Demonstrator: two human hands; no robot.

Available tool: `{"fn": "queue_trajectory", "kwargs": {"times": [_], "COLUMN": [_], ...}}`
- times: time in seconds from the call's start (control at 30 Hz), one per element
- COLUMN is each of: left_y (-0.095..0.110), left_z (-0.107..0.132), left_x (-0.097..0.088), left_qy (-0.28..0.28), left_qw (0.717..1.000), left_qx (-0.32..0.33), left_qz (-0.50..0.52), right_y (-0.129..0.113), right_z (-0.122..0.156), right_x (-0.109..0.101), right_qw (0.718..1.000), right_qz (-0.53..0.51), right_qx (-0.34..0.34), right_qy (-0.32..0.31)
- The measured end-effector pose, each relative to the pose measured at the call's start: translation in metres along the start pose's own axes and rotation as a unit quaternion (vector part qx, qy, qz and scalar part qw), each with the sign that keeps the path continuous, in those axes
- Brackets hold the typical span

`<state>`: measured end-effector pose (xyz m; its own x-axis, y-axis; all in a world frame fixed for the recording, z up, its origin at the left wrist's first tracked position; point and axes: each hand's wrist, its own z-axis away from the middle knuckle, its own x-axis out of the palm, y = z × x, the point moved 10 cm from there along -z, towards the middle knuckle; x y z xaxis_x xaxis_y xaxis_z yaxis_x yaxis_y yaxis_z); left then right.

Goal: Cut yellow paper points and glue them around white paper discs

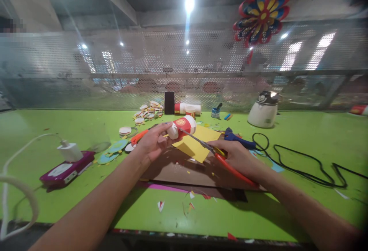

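My left hand (156, 140) is closed on a red and white paper cup (188, 123), tilted on its side with its wide end to the right. In my right hand (234, 157) is a pair of scissors (221, 161) with red and yellow handles. The blades point up and left, and their tips meet the cup's wall near my left fingers. Below them lies a yellow sheet of paper (191, 147) on a brown board (166, 170). Whether the blades have cut into the cup, I cannot tell.
A blue glue gun (240, 140) with a black cord lies right. A kettle (263, 111), more cups (194, 109), a blue jar (215, 113) and stacked paper discs (151, 111) stand behind. A purple power strip (67, 170) is left. Paper scraps (161, 205) lie in front.
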<state>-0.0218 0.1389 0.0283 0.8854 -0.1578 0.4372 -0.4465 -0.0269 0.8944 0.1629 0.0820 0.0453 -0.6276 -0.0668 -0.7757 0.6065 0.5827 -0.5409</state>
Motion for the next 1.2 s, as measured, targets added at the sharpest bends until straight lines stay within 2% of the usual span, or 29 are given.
{"fn": "queue_trajectory", "kwargs": {"times": [0.2,0.43,0.57,0.7,0.9,1.2], "left_y": [-0.004,-0.005,-0.008,-0.010,-0.006,0.003], "left_z": [0.003,0.003,0.003,0.001,0.001,0.003], "left_x": [-0.004,-0.002,-0.005,-0.005,-0.008,-0.005], "left_qy": [0.051,0.044,0.061,0.054,0.070,0.049], "left_qw": [0.997,0.998,0.996,0.995,0.994,0.994], "left_qx": [-0.026,-0.032,-0.043,-0.047,-0.022,0.025], "left_qz": [0.050,0.044,0.052,0.070,0.082,0.098], "right_y": [0.004,0.003,-0.003,-0.007,-0.010,-0.011], "right_z": [0.001,0.000,0.000,0.002,0.002,0.003], "right_x": [0.001,0.003,0.003,0.002,0.003,0.002], "right_qw": [1.000,0.999,0.999,0.999,0.998,0.996], "right_qz": [0.017,-0.002,0.018,0.042,0.053,0.078], "right_qx": [0.023,0.025,0.017,0.019,0.029,0.038], "right_qy": [-0.010,-0.024,-0.021,-0.006,0.000,0.008]}}
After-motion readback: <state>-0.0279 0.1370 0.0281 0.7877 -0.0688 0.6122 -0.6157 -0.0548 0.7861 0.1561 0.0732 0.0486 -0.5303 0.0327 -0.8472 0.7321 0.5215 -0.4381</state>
